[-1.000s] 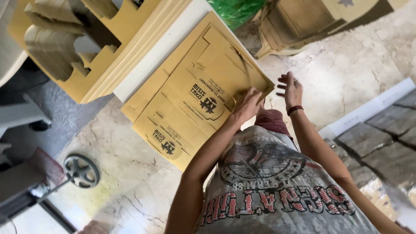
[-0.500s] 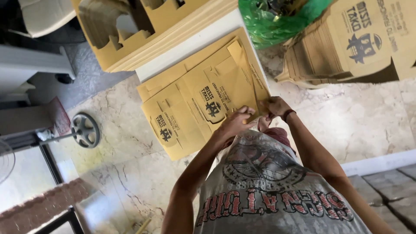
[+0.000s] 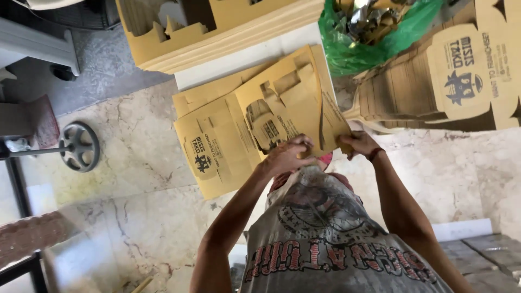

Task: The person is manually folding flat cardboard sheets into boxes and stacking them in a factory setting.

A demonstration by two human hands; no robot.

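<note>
While both hands are bunched at the near edge of it, the die-cut cardboard sheet [image 3: 293, 108] is lifted up off the stack of flat box blanks [image 3: 217, 146] lying on the floor. It's plain kraft-brown board, thin and matte, with cut-out flaps and slots punched through so you can see gaps in the middle, plus a dark printed mark. The left hand [image 3: 287, 154] has its fingers curled shut, pinching the sheet's lower edge, and the right hand [image 3: 359, 144], with a dark band on the wrist, is clamped on the corner just beside it, fingers folded over the board. Underneath, the floor [image 3: 135, 173] is glossy cream marble with brownish veining. Up top there's a thick pile of cardboard [image 3: 217, 32] with jagged notched cutouts, a crinkly green plastic bag [image 3: 380, 38] with shiny scraps in it, and to the right a tall stack of printed blanks [image 3: 434, 87] showing fine layered edges. A small grey wheel [image 3: 80, 145] sits off to the left. Compared with half a second ago, the top sheet was lying flat on the stack with the hands just meeting at its edge; now it's peeled up and bending, and the view has swung so the stack sits more central.
</note>
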